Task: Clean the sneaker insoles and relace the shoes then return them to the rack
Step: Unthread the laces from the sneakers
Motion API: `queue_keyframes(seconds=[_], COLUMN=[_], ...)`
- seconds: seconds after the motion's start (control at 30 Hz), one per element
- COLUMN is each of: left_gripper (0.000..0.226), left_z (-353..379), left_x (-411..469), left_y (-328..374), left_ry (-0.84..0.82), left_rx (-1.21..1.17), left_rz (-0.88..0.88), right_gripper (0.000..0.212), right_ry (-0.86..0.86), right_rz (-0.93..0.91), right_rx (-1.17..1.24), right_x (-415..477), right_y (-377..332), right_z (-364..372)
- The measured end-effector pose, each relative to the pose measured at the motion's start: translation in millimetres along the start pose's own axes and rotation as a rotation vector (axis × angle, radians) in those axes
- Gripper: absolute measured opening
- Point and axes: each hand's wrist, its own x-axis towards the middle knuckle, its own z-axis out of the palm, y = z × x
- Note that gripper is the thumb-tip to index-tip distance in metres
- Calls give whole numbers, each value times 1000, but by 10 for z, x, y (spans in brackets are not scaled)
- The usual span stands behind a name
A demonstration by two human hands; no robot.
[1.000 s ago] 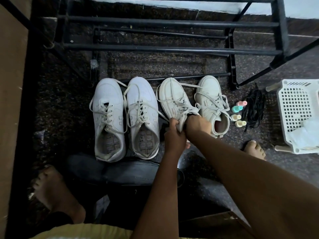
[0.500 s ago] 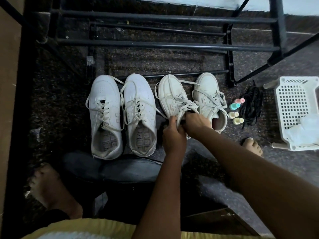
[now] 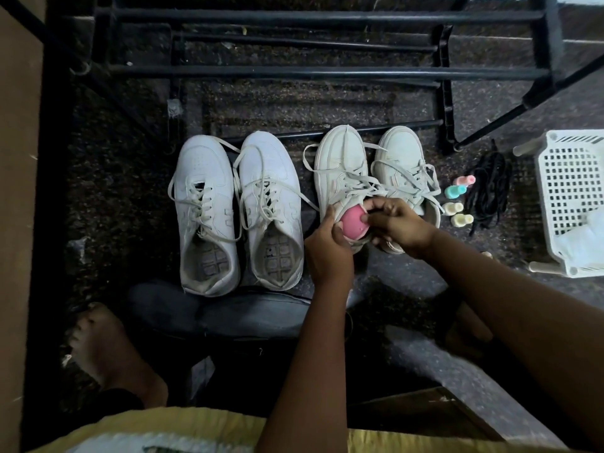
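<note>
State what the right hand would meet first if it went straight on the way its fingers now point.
Probably the left hand, gripping the cream sneaker just across the pink insole the right hand pinches; depth is unclear.

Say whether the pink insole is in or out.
Partly out: the right hand pinches the pink insole, heel end raised above the sneaker.

Pink insole mostly hidden in sneaker; basket cut off rt.

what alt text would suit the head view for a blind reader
The left hand holds a beige sneaker, third in a row of four, while the right hand pinches its pink insole at the heel opening. A black rack stands behind.
</note>
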Motion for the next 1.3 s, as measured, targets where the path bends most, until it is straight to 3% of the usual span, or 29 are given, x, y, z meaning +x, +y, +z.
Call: queue_keyframes(seconds=[0.17,0.3,0.47,0.57,0.67,0.77,0.87,0.93,1.1,1.2,1.27,1.3], left_gripper=[40,42,45,48,34,18,27,21,33,31,28,28], left_z=[-24,-28,11,13,-12,-41,-60,-56,-58,-143,-201,-219], left_x=[27,-47,16,46,76,73,67,68,23,-33,-10,21], left_y=[-97,-91,-137,-128,-159,-161,-18,64,39,25,5,-2], left_ry=[32,100,64,59,-2,-18,31,106,1,-30,-49,-57], left_rx=[-40,-11,-19,-36,45,-50,-236,-315,-104,-78,15,76], left_rz=[-60,11,-88,-142,-139,-145,-298,-441,-250,-91,-18,-24], right_gripper=[28,36,29,23,26,30,30,27,33,18,35,33], right_ry=[12,0,116,209,228,198,170,165,75,35,-29,-20], right_rz=[-10,42,76,99,121,160,162,148,144,169,245,301], right_rx=[193,114,-175,-230,-194,-49,30,29,-37,-136,-269,-313], right_x=[0,-133,-345,-401,-544,-741,-973,-1131,-1553,-1689,-1734,-1722], right_y=[-111,-316,-392,-337,-386,-438,-484,-483,-569,-631,-595,-501], right_z=[129,233,233,288,397,470,463,357,-203,-596,-705,-757])
